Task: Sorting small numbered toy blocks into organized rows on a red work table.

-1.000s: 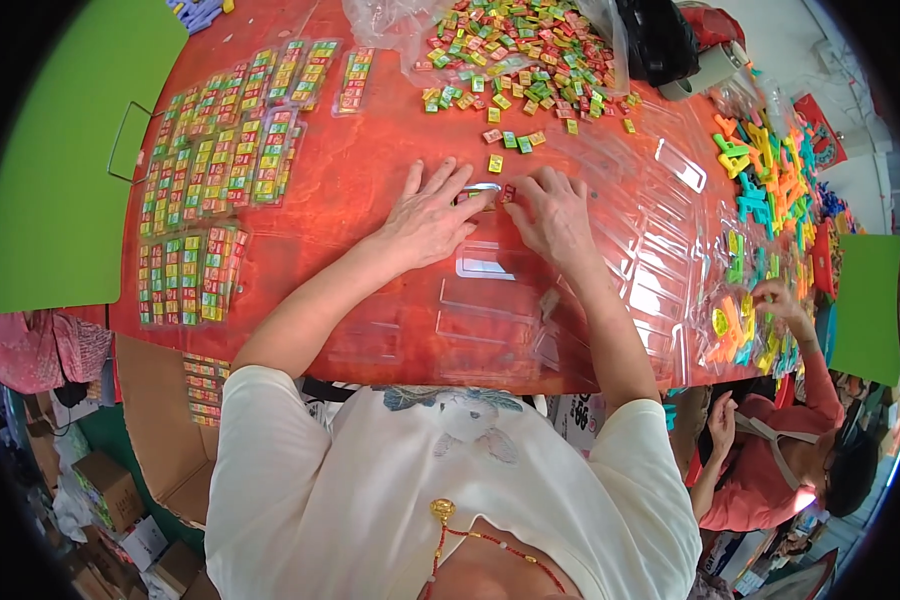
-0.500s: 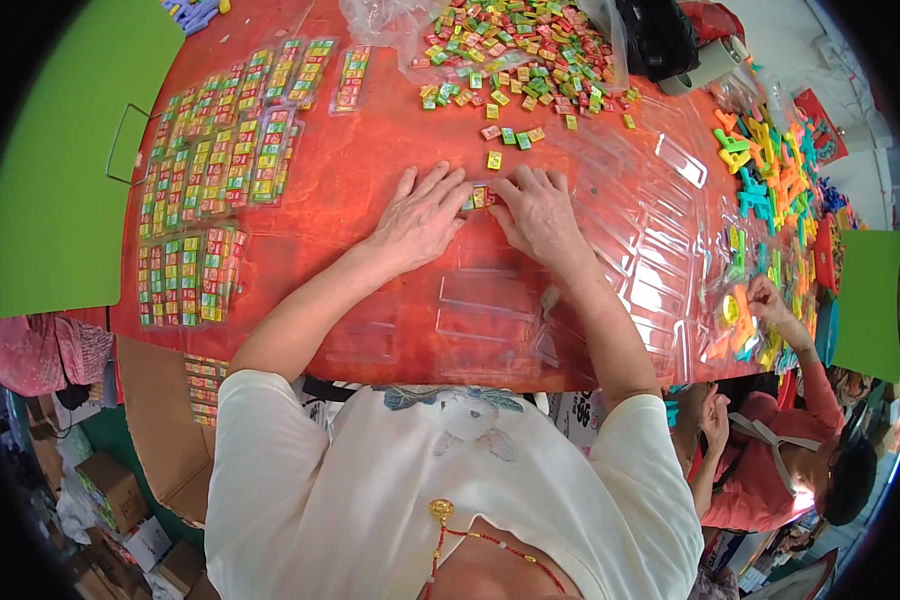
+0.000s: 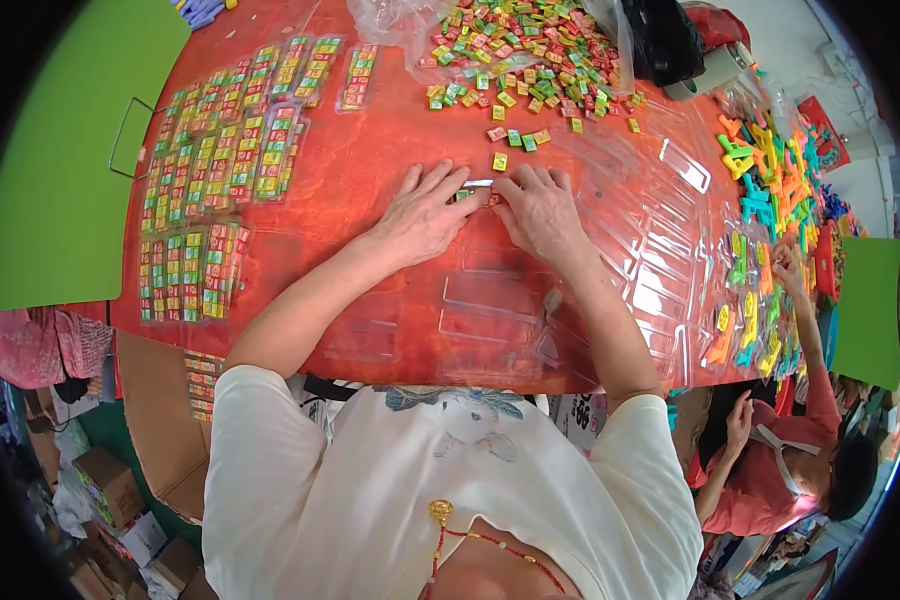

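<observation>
Two small boxes, one green (image 3: pixel 461 195) and one red (image 3: pixel 493 200), show between my hands over the red table, beside a bright glossy edge (image 3: pixel 479 183), perhaps of a clear plastic tray. My left hand (image 3: pixel 425 215) rests with fingers stretched out, fingertips at the left end of this row. Curled fingers of my right hand (image 3: pixel 542 215) pinch the red box at the other end, mostly covering it. Just beyond lie a yellow box (image 3: pixel 500 161) and a few loose boxes (image 3: pixel 514 138). Farther off, a big heap of boxes (image 3: pixel 540 50) spills from a clear bag.
Filled trays (image 3: pixel 210 180) stand in rows at the left. Empty clear trays (image 3: pixel 660 235) overlap on the right, with others near me. Coloured toy guns (image 3: pixel 760 200) pile up at the far right, where a co-worker (image 3: pixel 770 470) reaches in. An open carton (image 3: pixel 165 430) stands below the table.
Between my hands the row has tilted, so a bright edge shows and less of the boxes is visible. The co-worker's hand has moved farther along the toy pile.
</observation>
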Action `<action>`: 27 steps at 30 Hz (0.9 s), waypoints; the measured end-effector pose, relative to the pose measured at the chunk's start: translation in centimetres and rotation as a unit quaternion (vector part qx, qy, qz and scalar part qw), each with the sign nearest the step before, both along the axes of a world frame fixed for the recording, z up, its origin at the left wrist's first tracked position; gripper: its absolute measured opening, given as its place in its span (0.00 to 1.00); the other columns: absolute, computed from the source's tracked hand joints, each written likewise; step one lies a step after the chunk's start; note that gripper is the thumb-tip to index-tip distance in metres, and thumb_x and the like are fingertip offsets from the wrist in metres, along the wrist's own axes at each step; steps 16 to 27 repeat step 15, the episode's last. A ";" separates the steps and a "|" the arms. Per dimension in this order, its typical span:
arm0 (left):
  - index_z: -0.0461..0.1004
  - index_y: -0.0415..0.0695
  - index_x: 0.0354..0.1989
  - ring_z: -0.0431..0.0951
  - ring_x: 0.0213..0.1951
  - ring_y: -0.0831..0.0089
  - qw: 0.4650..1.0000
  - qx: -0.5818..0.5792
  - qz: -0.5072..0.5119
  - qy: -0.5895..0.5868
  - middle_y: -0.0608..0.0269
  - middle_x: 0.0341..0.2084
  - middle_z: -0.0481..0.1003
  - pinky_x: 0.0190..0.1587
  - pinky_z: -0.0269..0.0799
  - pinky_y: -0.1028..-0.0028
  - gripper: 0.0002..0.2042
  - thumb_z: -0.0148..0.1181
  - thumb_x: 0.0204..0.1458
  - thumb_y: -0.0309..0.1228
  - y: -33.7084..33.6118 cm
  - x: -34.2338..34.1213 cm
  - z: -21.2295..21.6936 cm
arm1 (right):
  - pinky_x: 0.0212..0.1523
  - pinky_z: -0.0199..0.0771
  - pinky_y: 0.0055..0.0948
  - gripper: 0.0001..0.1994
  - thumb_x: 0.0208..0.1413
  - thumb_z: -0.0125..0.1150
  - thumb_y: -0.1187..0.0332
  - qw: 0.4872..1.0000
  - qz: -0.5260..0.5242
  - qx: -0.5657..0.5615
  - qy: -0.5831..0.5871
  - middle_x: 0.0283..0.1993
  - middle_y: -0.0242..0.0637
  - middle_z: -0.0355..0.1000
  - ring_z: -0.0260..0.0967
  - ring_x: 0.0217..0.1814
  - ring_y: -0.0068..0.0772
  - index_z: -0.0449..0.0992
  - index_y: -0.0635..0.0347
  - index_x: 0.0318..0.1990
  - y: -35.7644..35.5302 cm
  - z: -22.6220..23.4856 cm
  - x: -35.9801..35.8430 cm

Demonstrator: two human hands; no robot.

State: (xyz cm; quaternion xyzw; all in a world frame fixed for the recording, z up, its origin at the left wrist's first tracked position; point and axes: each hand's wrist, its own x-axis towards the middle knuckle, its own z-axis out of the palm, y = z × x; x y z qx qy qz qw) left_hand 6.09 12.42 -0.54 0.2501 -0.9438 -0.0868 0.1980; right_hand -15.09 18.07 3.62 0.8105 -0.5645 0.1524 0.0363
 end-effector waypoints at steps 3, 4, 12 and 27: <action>0.73 0.46 0.51 0.63 0.64 0.48 1.000 0.011 0.003 0.014 0.49 0.61 0.65 0.61 0.59 0.42 0.15 0.59 0.55 0.32 -0.1 0.1 0.0 | 0.51 0.63 0.40 0.11 0.51 0.65 0.66 1.000 0.000 -0.007 0.003 0.40 0.36 0.69 0.71 0.44 0.39 0.75 0.53 0.43 0.0 0.0 0.1; 0.73 0.46 0.50 0.63 0.64 0.48 1.000 0.017 0.001 0.020 0.49 0.60 0.65 0.61 0.59 0.43 0.14 0.59 0.55 0.32 -0.3 0.2 0.0 | 0.51 0.63 0.40 0.11 0.51 0.65 0.66 1.000 0.001 -0.003 0.007 0.40 0.36 0.69 0.71 0.44 0.39 0.75 0.53 0.43 -0.1 0.1 0.3; 0.72 0.45 0.49 0.63 0.64 0.49 0.998 0.040 -0.010 0.045 0.50 0.60 0.66 0.64 0.58 0.47 0.15 0.61 0.52 0.32 -0.8 0.5 0.1 | 0.51 0.63 0.40 0.17 0.51 0.65 0.67 0.999 0.013 0.025 0.020 0.39 0.37 0.69 0.71 0.45 0.40 0.75 0.53 0.49 -0.6 0.3 0.7; 0.70 0.46 0.53 0.62 0.65 0.49 0.996 0.071 -0.008 0.054 0.50 0.60 0.66 0.65 0.56 0.48 0.20 0.63 0.51 0.32 -0.7 0.7 0.2 | 0.52 0.62 0.40 0.21 0.51 0.66 0.66 0.998 -0.005 0.046 -0.035 0.43 0.38 0.70 0.71 0.47 0.41 0.73 0.52 0.54 -0.3 0.8 0.8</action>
